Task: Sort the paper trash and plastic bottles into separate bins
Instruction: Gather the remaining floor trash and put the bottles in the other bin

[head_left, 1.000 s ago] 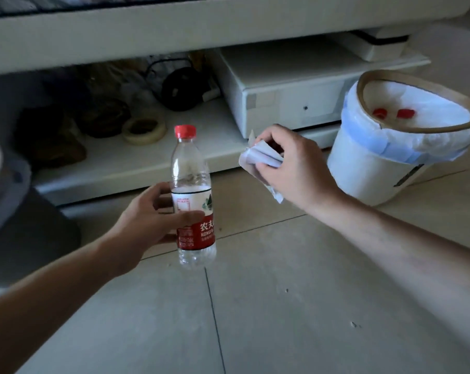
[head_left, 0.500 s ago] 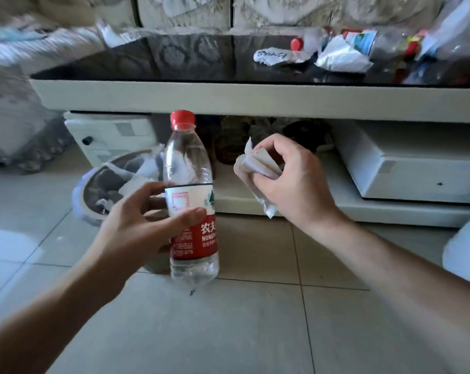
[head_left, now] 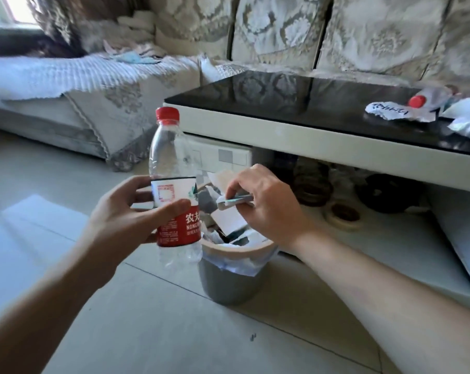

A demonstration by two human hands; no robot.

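The plastic water bottle (head_left: 172, 182) stands upright in the left hand (head_left: 126, 211), whose thumb and fingers wrap its red-and-white label. It is clear, ribbed near the base, looks empty, and carries a red screw cap. The right hand (head_left: 266, 206) pinches a folded piece of paper (head_left: 235, 202) between thumb and fingertips, directly above the grey bin (head_left: 230, 282).

That bin sits on the tiled floor (head_left: 174, 333) just in front of the coffee table (head_left: 296, 139); it has a beige rim ring, a pale liner bag folded over the edge, and white paper scraps piled inside. The bottle covers the bin's left edge, and the right wrist covers part of its rim.

On the glossy black tabletop, at the right, lie crumpled paper (head_left: 393, 112) with dark handwriting and another red-capped bottle (head_left: 428, 99), partly cut off by the frame edge. The shelf under the table is dim; the dark round shapes there are hard to identify, apart from a tape roll (head_left: 344, 215). A patterned fabric sofa (head_left: 282, 31) stands behind.
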